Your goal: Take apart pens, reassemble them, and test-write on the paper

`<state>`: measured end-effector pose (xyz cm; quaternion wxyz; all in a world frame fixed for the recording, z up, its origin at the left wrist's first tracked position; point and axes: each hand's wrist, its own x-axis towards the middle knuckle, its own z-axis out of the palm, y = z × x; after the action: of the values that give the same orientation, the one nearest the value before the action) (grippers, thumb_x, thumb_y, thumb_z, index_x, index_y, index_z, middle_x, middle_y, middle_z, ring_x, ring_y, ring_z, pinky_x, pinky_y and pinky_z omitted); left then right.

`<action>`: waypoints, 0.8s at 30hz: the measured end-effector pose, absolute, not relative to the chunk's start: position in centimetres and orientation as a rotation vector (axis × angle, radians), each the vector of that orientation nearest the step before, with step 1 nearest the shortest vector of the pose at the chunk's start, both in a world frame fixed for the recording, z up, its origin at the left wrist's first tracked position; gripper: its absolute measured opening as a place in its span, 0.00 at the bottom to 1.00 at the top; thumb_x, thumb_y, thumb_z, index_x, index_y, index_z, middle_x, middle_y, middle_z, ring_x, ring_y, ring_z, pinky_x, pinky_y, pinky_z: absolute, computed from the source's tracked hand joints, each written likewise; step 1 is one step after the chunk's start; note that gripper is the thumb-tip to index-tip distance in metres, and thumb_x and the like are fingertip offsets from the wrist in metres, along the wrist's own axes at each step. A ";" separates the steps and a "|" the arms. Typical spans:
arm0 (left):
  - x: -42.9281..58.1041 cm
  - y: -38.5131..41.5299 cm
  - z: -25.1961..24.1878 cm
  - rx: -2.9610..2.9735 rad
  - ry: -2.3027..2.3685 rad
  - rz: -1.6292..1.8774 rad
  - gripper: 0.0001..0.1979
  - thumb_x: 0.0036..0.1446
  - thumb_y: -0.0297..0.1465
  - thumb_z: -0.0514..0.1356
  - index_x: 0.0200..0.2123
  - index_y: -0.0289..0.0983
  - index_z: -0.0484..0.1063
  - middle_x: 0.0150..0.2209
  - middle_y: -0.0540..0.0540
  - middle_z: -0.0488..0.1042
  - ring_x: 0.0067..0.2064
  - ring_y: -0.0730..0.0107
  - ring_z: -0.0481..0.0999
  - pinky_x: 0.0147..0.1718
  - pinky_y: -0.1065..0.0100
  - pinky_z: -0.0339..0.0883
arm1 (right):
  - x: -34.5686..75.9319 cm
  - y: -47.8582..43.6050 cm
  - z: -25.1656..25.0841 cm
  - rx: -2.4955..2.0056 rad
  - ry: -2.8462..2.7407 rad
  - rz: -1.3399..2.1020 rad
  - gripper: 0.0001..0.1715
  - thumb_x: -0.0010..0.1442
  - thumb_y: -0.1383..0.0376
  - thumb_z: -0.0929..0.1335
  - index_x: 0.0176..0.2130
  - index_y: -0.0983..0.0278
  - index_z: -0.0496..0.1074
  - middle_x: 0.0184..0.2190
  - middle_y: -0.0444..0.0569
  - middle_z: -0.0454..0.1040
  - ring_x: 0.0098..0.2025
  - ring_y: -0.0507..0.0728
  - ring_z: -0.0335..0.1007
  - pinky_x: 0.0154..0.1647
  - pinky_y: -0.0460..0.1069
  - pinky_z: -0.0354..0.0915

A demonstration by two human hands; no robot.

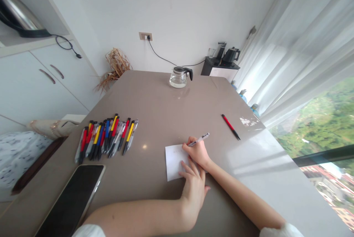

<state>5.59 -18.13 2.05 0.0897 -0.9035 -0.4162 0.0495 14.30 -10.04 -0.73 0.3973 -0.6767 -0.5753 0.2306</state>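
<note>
1. Head view: the right hand rests on a white sheet of paper near the middle of the grey table. Its grip is closed around a clear pen, tip down on the paper.
2. The left hand lies just below, its grip open and its fingers spread flat on the paper's lower right edge.
3. A row of coloured pens lies well to the left, with a dark phone nearer the table edge.
4. A single red pen lies to the right, apart from the hands.
5. A glass carafe stands at the far end.
</note>
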 end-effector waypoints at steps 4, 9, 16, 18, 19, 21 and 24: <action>5.6 -18.1 2.0 -2.688 -1.225 0.134 0.32 0.47 0.41 0.56 0.53 0.30 0.58 0.52 0.26 0.58 0.48 0.34 0.62 0.31 0.50 0.65 | 14.3 -10.0 -0.8 -1.718 -1.464 0.583 0.13 0.47 0.61 0.62 0.17 0.63 0.55 0.13 0.40 0.55 0.17 0.48 0.49 0.18 0.44 0.49; 5.7 -18.1 2.1 -2.650 -1.185 0.195 0.31 0.48 0.42 0.55 0.53 0.31 0.58 0.51 0.27 0.59 0.47 0.35 0.63 0.31 0.51 0.65 | 14.3 -10.0 -0.8 -1.724 -1.478 0.576 0.12 0.47 0.63 0.62 0.17 0.63 0.54 0.13 0.40 0.55 0.17 0.47 0.49 0.18 0.44 0.49; 5.7 -18.2 2.2 -2.604 -1.168 0.210 0.30 0.50 0.42 0.52 0.52 0.29 0.57 0.52 0.28 0.59 0.47 0.37 0.64 0.32 0.52 0.65 | 14.4 -9.9 -0.9 -1.721 -1.492 0.579 0.12 0.46 0.65 0.62 0.17 0.63 0.54 0.13 0.39 0.54 0.17 0.47 0.48 0.18 0.43 0.48; 5.7 -18.3 2.0 -2.581 -1.163 0.214 0.30 0.51 0.43 0.51 0.52 0.29 0.57 0.52 0.28 0.59 0.47 0.37 0.64 0.33 0.53 0.64 | 14.4 -9.9 -0.9 -1.721 -1.489 0.576 0.12 0.46 0.65 0.62 0.17 0.64 0.54 0.13 0.39 0.54 0.17 0.46 0.47 0.18 0.43 0.48; 5.7 -18.3 2.0 -2.574 -1.156 0.216 0.30 0.51 0.43 0.51 0.53 0.29 0.57 0.52 0.28 0.59 0.47 0.37 0.63 0.33 0.53 0.64 | 14.4 -9.9 -1.0 -1.721 -1.482 0.575 0.12 0.46 0.65 0.62 0.17 0.64 0.54 0.13 0.39 0.54 0.17 0.46 0.48 0.18 0.43 0.48; 5.7 -18.4 1.8 -2.561 -1.142 0.222 0.31 0.51 0.43 0.51 0.53 0.28 0.56 0.52 0.27 0.59 0.47 0.36 0.63 0.33 0.52 0.64 | 14.4 -10.0 -1.0 -1.724 -1.469 0.572 0.12 0.47 0.65 0.61 0.17 0.64 0.54 0.13 0.39 0.54 0.17 0.46 0.48 0.18 0.43 0.48; 5.7 -18.4 1.7 -2.556 -1.128 0.232 0.31 0.51 0.43 0.51 0.53 0.28 0.55 0.51 0.27 0.59 0.47 0.36 0.63 0.33 0.52 0.64 | 14.4 -10.0 -0.9 -1.724 -1.470 0.577 0.12 0.47 0.65 0.61 0.18 0.64 0.54 0.14 0.39 0.54 0.17 0.46 0.48 0.18 0.43 0.48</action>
<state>5.70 -18.37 1.69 0.1684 -0.8987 -0.3967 0.0815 14.40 -10.00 -0.89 0.3911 -0.6787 -0.5786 0.2271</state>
